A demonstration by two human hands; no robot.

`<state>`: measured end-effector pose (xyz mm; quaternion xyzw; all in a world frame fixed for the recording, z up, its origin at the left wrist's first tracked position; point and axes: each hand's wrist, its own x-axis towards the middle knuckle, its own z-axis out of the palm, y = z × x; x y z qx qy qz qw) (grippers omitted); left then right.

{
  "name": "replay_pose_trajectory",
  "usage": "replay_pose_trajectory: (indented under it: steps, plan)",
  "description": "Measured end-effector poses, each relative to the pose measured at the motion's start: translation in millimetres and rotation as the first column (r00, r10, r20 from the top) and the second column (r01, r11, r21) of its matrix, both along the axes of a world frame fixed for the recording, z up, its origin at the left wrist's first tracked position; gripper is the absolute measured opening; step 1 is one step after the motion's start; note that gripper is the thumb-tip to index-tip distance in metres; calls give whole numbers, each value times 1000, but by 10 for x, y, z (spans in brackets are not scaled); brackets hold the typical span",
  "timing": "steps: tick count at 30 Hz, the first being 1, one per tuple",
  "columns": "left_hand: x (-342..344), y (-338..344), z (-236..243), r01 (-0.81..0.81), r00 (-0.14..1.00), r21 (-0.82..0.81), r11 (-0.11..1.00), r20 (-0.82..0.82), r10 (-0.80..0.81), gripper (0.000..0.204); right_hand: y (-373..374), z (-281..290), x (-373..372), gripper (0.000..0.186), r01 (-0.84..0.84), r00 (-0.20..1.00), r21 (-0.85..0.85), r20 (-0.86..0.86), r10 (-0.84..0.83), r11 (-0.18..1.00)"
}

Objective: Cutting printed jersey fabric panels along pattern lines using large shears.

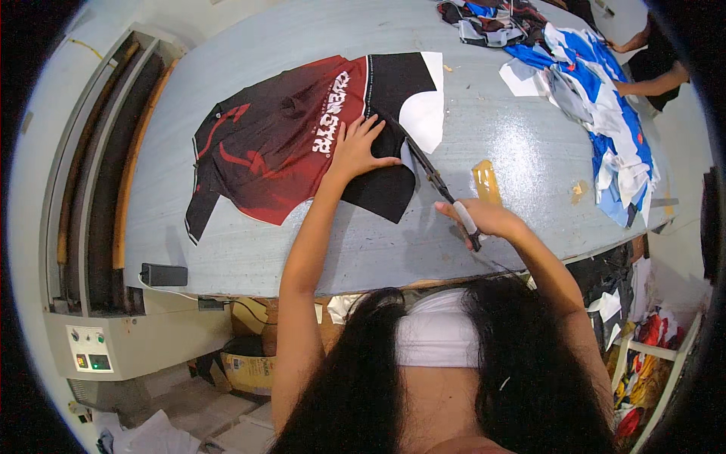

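A dark red and black jersey (261, 144) with white lettering lies flat on the grey table. Beside its right end is a black fabric piece (404, 73) edged with white material (428, 121). My left hand (359, 153) presses on the black fabric, its fingers spread. In my right hand (488, 217) is a pair of long scissors (432, 175), gripped by handles wrapped in something white. The blades reach up and left along the black fabric, close to my left fingertips. Whether the blades are parted is hard to see, and the fabric partly hides the tips.
Blue and white fabric pieces (597, 91) are heaped along the table's right side, near another person's arm (658, 82). Yellowish tape (486, 181) sticks to the tabletop. A black box (164, 275) with a cord sits at the front left edge. A roller machine (94, 333) stands left.
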<state>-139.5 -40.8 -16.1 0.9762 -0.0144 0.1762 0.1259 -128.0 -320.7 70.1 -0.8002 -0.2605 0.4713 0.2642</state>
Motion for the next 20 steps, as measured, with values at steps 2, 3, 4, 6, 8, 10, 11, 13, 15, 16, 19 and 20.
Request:
replay_pose_trajectory:
  steps: [2, 3, 4, 6, 8, 10, 11, 13, 15, 16, 19, 20]
  plan:
    - [0, -1, 4, -9, 1000, 19, 1000, -15, 9, 90, -14, -12, 11, 63, 9, 999, 10, -36, -9, 1000]
    - [1, -4, 15, -10, 1000, 19, 1000, -15, 10, 90, -18, -24, 15, 64, 18, 997, 22, -73, -16, 1000]
    - [9, -8, 28, -14, 999, 18, 1000, -29, 15, 91, -30, -38, 38, 64, 17, 997, 22, -73, -15, 1000]
    - [20, -13, 49, -17, 999, 17, 1000, -41, 17, 91, -61, -65, 99, 69, -23, 992, 8, -126, 24, 1000]
    - [36, -29, 69, -3, 1000, 12, 1000, -28, 4, 90, -56, -78, 95, 66, -32, 995, 14, -94, 33, 999]
    - [32, -15, 30, -21, 999, 2, 1000, -23, 21, 88, -45, -52, 82, 65, -38, 998, 20, -54, 39, 999]
    - [13, -8, 13, -43, 999, -7, 999, -23, 43, 86, -21, -28, 47, 65, -26, 998, 11, -55, 27, 1000]
    - [30, -87, 6, -51, 999, -24, 998, -3, 51, 81, -26, 0, 30, 65, 9, 999, 3, -38, -9, 1000]
    - [41, -178, -5, -170, 985, -133, 976, -33, 167, 77, -29, -50, 21, 64, 11, 998, 35, -62, -9, 999]
    - [54, -222, -3, -168, 985, -128, 977, -71, 160, 81, -31, -49, 37, 63, -13, 998, 9, -66, 13, 1000]
    - [8, -331, -46, -142, 990, 76, 987, 21, 141, 86, -33, -72, 65, 63, -10, 996, -4, -91, 9, 1000]
    - [3, -347, -60, -139, 990, 97, 986, 15, 138, 91, -30, -69, 58, 63, -8, 996, -3, -90, 8, 1000]
